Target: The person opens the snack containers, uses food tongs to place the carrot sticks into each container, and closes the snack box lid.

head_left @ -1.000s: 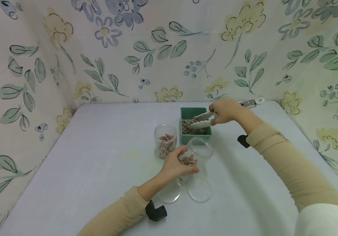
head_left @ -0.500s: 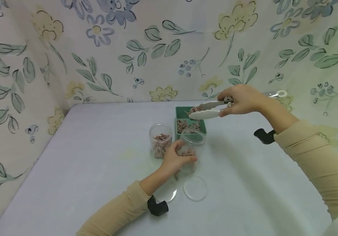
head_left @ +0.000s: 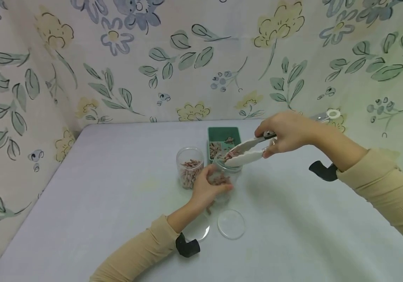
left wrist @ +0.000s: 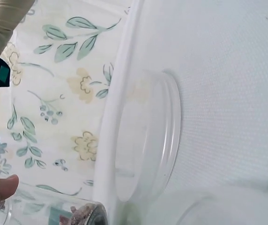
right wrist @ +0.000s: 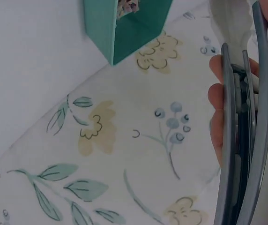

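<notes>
My left hand point(head_left: 206, 188) grips a clear plastic jar point(head_left: 232, 177) around its side and holds it tilted; some brownish-pink dried strips point(head_left: 221, 179) lie inside. In my right hand point(head_left: 286, 132) is a pair of tongs point(head_left: 246, 158) with white tips, which pinch more strips right at the jar's mouth. Behind the jar stands a green two-part box point(head_left: 223, 134) with strips in its front compartment and a few at the back. The left wrist view catches the thumb point(left wrist: 2, 191) on the jar, and the right wrist view shows fingers point(right wrist: 216, 96) around the tongs' handles.
A second clear jar point(head_left: 190, 168), partly filled with strips, stands upright left of my left hand. Two clear round lids lie nearer me: one lid point(head_left: 231, 224) by itself, the other lid point(head_left: 198, 229) partly behind my left wrist. Flowered cloth point(head_left: 173, 78) hangs behind the white table point(head_left: 117, 188).
The tongs rose out of the green box with strips between their tips, then came down and toward me to the tilted jar's mouth. My left hand keeps hold of the jar.
</notes>
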Demonstrator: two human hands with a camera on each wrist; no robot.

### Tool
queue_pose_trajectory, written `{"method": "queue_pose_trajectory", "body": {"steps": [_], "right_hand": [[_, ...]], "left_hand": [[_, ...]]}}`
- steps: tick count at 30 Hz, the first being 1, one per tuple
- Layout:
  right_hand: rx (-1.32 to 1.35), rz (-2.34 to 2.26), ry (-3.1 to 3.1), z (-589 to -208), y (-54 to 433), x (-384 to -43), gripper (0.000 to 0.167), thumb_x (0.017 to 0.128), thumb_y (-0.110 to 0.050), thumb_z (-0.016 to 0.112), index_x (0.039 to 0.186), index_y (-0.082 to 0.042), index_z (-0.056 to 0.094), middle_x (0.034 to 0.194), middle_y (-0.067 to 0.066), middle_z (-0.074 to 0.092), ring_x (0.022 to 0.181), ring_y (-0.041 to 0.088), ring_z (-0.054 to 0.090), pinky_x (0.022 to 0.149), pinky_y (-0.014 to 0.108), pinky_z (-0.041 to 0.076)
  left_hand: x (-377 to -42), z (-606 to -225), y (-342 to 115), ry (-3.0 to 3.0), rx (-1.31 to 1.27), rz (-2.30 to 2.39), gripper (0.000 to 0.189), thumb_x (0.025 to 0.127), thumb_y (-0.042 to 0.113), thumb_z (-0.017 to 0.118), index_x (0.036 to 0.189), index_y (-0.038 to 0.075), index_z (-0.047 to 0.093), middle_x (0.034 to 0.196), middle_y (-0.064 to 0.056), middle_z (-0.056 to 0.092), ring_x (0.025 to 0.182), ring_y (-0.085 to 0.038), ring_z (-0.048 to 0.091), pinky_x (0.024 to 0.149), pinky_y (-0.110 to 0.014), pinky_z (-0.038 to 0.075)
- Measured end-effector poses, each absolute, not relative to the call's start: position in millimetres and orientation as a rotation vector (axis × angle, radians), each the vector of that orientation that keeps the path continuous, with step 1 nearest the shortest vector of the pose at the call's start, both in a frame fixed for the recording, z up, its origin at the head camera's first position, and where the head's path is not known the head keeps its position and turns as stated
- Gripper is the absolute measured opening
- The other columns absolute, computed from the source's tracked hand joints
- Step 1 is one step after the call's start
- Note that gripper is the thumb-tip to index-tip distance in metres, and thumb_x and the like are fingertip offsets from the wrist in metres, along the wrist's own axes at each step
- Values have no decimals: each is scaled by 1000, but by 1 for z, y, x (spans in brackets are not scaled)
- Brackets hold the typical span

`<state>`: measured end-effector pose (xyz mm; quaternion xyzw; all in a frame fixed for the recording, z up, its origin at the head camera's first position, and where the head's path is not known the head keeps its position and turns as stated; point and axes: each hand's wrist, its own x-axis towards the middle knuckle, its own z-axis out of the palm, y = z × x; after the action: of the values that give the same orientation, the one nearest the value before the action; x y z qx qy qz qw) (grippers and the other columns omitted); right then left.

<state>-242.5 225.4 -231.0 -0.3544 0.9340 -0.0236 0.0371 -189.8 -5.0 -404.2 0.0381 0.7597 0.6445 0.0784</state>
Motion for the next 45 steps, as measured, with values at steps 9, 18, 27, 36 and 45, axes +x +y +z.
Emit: {"method": "queue_pose_trajectory", "body": {"steps": [9, 18, 27, 36, 45], "right_hand": [[-1395, 543, 2815, -230, 185, -226, 43, 64, -28, 87, 98, -10, 68, 92, 1, 66, 87, 20, 62, 66, 36, 54], [-1295, 527, 2792, -211, 176, -226, 55, 58, -34, 90, 104, -13, 69, 96, 0, 67, 86, 19, 62, 68, 38, 55], [-766, -27, 2853, -185, 206, -260, 77, 60, -37, 90, 124, -7, 60, 110, 10, 65, 88, 26, 56, 72, 45, 51], [-544, -105, 2844, -248, 195, -308, 78, 65, -35, 88, 124, 3, 53, 116, 16, 60, 99, 32, 57, 82, 51, 50], [-535, 274, 2685, -276, 149, -331, 105, 64, -33, 91, 148, -2, 37, 143, 22, 46, 128, 43, 44, 102, 61, 36]], "left_hand": [[-190, -404, -9, 2388, 165, 1802, 82, 70, 12, 88, 140, 2, 46, 139, -18, 50, 130, -35, 44, 108, -50, 35], [-187, -402, -17, 2365, 260, 1782, 79, 70, 13, 88, 138, 5, 48, 135, -16, 53, 127, -33, 47, 106, -50, 37], [-189, -398, -26, 2342, 290, 1778, 79, 69, 12, 88, 137, 2, 49, 135, -16, 54, 126, -32, 48, 106, -47, 38], [-184, -406, -24, 2323, 283, 1747, 78, 70, 12, 88, 137, 1, 48, 136, -17, 53, 126, -33, 48, 104, -47, 41], [-180, -406, -20, 2309, 287, 1776, 78, 69, 10, 88, 136, 1, 49, 135, -15, 55, 127, -31, 48, 106, -47, 38]]}}
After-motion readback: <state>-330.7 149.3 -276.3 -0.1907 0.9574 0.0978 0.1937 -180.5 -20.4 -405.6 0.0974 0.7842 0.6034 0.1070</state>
